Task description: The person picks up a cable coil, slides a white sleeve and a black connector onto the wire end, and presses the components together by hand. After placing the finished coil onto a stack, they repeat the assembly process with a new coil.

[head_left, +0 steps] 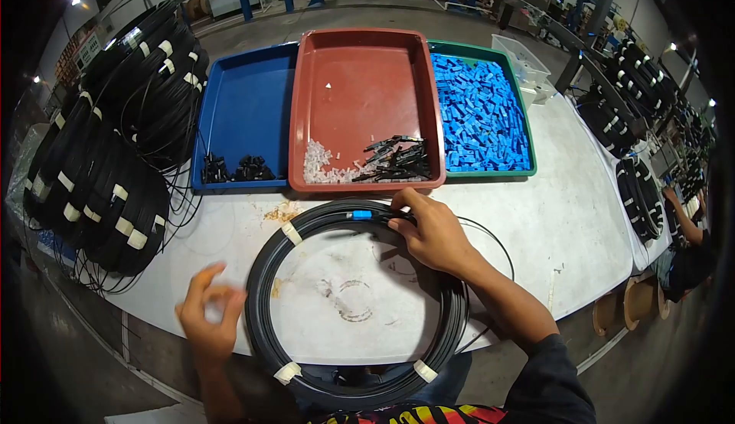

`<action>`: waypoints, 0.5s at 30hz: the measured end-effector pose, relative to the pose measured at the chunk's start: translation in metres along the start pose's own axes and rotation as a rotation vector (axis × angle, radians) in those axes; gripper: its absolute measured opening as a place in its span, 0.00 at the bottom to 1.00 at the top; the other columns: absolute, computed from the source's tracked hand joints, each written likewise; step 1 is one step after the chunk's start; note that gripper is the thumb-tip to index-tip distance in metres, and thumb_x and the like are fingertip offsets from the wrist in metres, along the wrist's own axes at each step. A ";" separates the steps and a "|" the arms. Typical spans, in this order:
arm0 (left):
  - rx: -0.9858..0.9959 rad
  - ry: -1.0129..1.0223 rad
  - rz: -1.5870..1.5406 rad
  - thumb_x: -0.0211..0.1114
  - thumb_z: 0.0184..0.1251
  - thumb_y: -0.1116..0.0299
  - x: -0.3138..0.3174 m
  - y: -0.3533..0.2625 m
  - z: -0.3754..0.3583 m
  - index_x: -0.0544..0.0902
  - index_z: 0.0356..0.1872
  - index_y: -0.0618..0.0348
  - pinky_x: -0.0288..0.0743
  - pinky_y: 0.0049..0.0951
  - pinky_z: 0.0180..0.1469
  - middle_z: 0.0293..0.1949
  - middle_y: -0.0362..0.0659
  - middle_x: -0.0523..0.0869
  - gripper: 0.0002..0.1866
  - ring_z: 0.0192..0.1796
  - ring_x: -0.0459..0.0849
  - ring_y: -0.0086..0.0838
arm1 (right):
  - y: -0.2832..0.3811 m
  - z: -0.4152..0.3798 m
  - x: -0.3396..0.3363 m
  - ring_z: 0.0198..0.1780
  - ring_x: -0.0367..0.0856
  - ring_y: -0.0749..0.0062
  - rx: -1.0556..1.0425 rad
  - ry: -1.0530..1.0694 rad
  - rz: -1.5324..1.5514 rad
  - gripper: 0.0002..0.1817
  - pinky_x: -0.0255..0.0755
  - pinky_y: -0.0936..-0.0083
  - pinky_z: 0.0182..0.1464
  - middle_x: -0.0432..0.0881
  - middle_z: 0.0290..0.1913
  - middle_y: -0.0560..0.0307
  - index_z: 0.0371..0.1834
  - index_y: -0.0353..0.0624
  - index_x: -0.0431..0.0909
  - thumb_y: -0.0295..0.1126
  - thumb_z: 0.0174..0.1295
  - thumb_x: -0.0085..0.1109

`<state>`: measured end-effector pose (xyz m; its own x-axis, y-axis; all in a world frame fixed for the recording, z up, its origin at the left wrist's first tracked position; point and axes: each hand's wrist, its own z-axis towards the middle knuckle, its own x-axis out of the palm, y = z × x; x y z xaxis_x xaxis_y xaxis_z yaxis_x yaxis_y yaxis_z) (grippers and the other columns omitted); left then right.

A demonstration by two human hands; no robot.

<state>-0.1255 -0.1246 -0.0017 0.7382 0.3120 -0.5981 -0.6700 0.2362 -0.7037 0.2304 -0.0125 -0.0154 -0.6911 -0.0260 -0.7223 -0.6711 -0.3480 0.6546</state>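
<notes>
A coil of black cable [261, 294], bound with pale tape, lies on the white table and reaches over its front edge. A blue connector [361, 215] sits on a cable end at the coil's far side, its tip pointing left. My right hand [433, 233] is closed on that cable end just behind the connector, thumb and fingers pinched together. Off the coil's left side, my left hand [210, 313] is raised, slightly blurred, with fingers curved and apart and nothing visible in them.
Behind the coil stand a blue tray [246, 95] with black parts, a red tray [367, 79] with clear and black pieces, and a green tray [530, 145] of blue connector parts. Cable coils [99, 194] pile up at left. Another person [689, 229] is at far right.
</notes>
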 end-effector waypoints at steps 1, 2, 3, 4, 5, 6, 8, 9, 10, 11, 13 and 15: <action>-0.081 -0.070 0.033 0.75 0.61 0.71 -0.010 0.012 -0.028 0.78 0.63 0.65 0.77 0.25 0.38 0.31 0.43 0.89 0.29 0.29 0.84 0.25 | 0.001 0.000 -0.001 0.49 0.84 0.41 -0.005 0.009 0.006 0.15 0.74 0.53 0.49 0.86 0.45 0.42 0.48 0.40 0.74 0.29 0.64 0.69; -0.213 -0.161 -0.084 0.76 0.62 0.69 -0.012 0.011 -0.053 0.77 0.63 0.65 0.74 0.24 0.35 0.29 0.41 0.87 0.29 0.28 0.80 0.23 | 0.002 -0.001 -0.001 0.47 0.84 0.40 -0.004 0.007 -0.023 0.17 0.75 0.52 0.48 0.85 0.44 0.41 0.50 0.40 0.73 0.32 0.63 0.70; -0.344 -0.254 -0.200 0.77 0.63 0.67 -0.012 0.003 -0.074 0.75 0.64 0.65 0.71 0.23 0.33 0.27 0.39 0.85 0.30 0.26 0.77 0.22 | 0.001 -0.001 0.000 0.44 0.85 0.39 -0.003 0.006 -0.053 0.20 0.76 0.50 0.46 0.85 0.42 0.40 0.51 0.41 0.72 0.34 0.62 0.71; -0.443 -0.292 -0.326 0.77 0.65 0.64 -0.008 -0.016 -0.087 0.75 0.63 0.62 0.70 0.22 0.33 0.27 0.38 0.83 0.29 0.27 0.77 0.21 | -0.001 -0.001 0.002 0.46 0.85 0.39 -0.003 0.024 -0.083 0.27 0.77 0.51 0.48 0.85 0.44 0.37 0.58 0.39 0.72 0.37 0.61 0.73; -0.539 -0.331 -0.454 0.77 0.67 0.60 -0.004 -0.030 -0.099 0.75 0.62 0.60 0.69 0.21 0.33 0.27 0.37 0.81 0.28 0.28 0.77 0.20 | 0.001 0.000 0.002 0.46 0.85 0.39 -0.007 0.033 -0.078 0.27 0.77 0.51 0.48 0.85 0.44 0.37 0.58 0.39 0.72 0.37 0.61 0.73; -0.575 -0.206 -0.495 0.73 0.69 0.55 -0.004 -0.024 -0.119 0.61 0.70 0.54 0.72 0.20 0.35 0.30 0.41 0.83 0.37 0.31 0.81 0.22 | 0.006 0.000 0.000 0.51 0.84 0.39 0.050 0.099 -0.150 0.31 0.76 0.52 0.53 0.85 0.48 0.35 0.62 0.38 0.72 0.36 0.58 0.75; -0.615 -0.085 -0.540 0.69 0.72 0.50 0.008 -0.005 -0.158 0.48 0.79 0.48 0.74 0.20 0.37 0.33 0.45 0.85 0.46 0.34 0.84 0.24 | 0.015 0.004 -0.003 0.57 0.82 0.39 0.130 0.203 -0.221 0.40 0.75 0.54 0.61 0.83 0.54 0.32 0.70 0.34 0.70 0.35 0.54 0.78; -0.602 -0.043 -0.633 0.71 0.70 0.48 0.024 0.003 -0.174 0.43 0.80 0.43 0.78 0.25 0.42 0.39 0.49 0.85 0.50 0.38 0.86 0.28 | 0.012 0.004 -0.001 0.57 0.82 0.39 0.122 0.210 -0.228 0.40 0.75 0.54 0.61 0.83 0.54 0.32 0.70 0.34 0.70 0.35 0.54 0.78; -0.588 -0.002 -0.728 0.72 0.69 0.47 0.036 -0.008 -0.173 0.38 0.80 0.38 0.82 0.31 0.47 0.44 0.52 0.85 0.54 0.42 0.87 0.32 | 0.006 0.005 0.002 0.58 0.82 0.38 0.087 0.195 -0.238 0.40 0.74 0.54 0.62 0.83 0.54 0.31 0.69 0.33 0.70 0.35 0.54 0.77; -0.640 -0.049 -0.953 0.75 0.65 0.45 0.051 -0.029 -0.172 0.35 0.80 0.31 0.82 0.46 0.60 0.53 0.57 0.80 0.58 0.53 0.85 0.37 | 0.002 0.006 0.003 0.58 0.82 0.38 0.053 0.178 -0.248 0.39 0.74 0.55 0.63 0.82 0.55 0.31 0.68 0.32 0.70 0.34 0.54 0.77; -0.620 -0.146 -1.123 0.71 0.70 0.48 0.056 -0.042 -0.162 0.40 0.80 0.35 0.75 0.56 0.68 0.57 0.57 0.78 0.51 0.58 0.83 0.40 | -0.001 0.007 0.005 0.61 0.80 0.39 0.038 0.199 -0.247 0.38 0.73 0.56 0.65 0.81 0.58 0.31 0.67 0.31 0.71 0.33 0.54 0.76; -0.705 -0.168 -1.273 0.68 0.73 0.51 0.047 -0.053 -0.148 0.44 0.79 0.38 0.75 0.56 0.68 0.57 0.54 0.78 0.45 0.59 0.82 0.41 | -0.014 0.009 0.010 0.60 0.79 0.40 -0.109 0.134 -0.270 0.33 0.74 0.55 0.63 0.81 0.55 0.35 0.63 0.33 0.72 0.33 0.55 0.75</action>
<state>-0.0435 -0.2584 -0.0497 0.7386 0.3545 0.5734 0.6261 -0.0455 -0.7784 0.2304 0.0003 -0.0299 -0.4455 -0.0400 -0.8944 -0.7877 -0.4572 0.4129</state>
